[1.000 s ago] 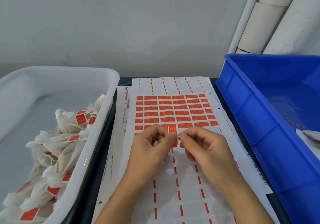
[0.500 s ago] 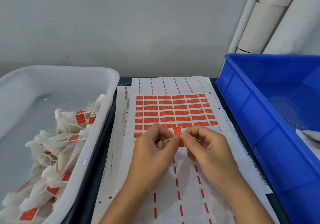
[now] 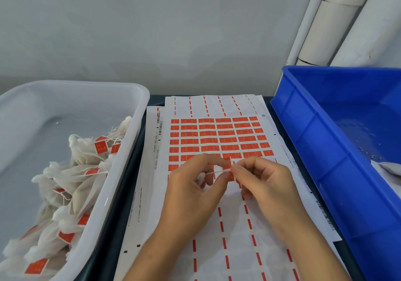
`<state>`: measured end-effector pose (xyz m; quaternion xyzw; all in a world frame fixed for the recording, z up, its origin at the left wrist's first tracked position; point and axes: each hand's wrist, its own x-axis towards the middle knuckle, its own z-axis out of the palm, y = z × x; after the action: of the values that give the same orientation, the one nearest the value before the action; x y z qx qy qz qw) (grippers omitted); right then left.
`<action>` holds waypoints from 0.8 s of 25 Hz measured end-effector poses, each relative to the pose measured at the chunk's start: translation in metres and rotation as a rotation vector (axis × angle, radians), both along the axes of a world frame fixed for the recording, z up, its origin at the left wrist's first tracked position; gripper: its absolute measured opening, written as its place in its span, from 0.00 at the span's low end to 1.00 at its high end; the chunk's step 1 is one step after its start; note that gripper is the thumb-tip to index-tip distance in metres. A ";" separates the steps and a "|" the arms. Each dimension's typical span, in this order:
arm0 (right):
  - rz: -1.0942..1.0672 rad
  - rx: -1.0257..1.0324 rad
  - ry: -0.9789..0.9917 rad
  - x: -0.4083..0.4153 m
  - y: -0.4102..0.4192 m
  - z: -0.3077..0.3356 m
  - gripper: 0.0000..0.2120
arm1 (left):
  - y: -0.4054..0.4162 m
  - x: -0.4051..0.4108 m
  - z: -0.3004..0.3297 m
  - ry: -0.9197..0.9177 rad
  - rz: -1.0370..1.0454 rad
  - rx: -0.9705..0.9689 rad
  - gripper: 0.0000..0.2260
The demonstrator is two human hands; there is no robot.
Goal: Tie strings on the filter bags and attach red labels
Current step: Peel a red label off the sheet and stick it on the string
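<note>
Over the label sheet point(image 3: 217, 135) my two hands meet at their fingertips. My left hand point(image 3: 195, 191) pinches a thin white string point(image 3: 214, 173), with a bit of white filter bag point(image 3: 201, 177) showing inside the curled fingers. My right hand point(image 3: 264, 185) pinches a small red label point(image 3: 229, 168) against the string's end. The sheet carries rows of red labels at its far half; its near half holds only red dashes.
A white tub point(image 3: 121, 172) on the left holds several tied filter bags with red labels point(image 3: 78, 185). A blue bin point(image 3: 338, 150) stands on the right, with a white bag point(image 3: 388, 168) at its near edge. White rolls point(image 3: 338, 20) lean at the back right.
The red label has shifted slightly right and now sits folded at my right fingertips. The string is drawn out a little between the two hands. The arms have barely moved.
</note>
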<state>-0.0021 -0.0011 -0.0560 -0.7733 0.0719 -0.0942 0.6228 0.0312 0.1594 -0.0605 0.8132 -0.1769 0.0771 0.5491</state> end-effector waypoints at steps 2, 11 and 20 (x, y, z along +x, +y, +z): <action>-0.022 -0.037 0.004 -0.001 -0.001 0.001 0.07 | 0.000 0.001 -0.001 0.004 0.020 0.012 0.07; -0.106 -0.087 -0.079 0.003 0.002 -0.004 0.10 | 0.000 0.002 -0.002 0.152 0.027 -0.029 0.02; -0.077 -0.047 -0.066 0.004 0.006 -0.006 0.11 | 0.005 0.007 0.000 0.269 -0.049 -0.112 0.04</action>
<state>0.0018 0.0052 -0.0624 -0.7810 0.0785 -0.1453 0.6023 0.0383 0.1640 -0.0603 0.7797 -0.1166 -0.0364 0.6141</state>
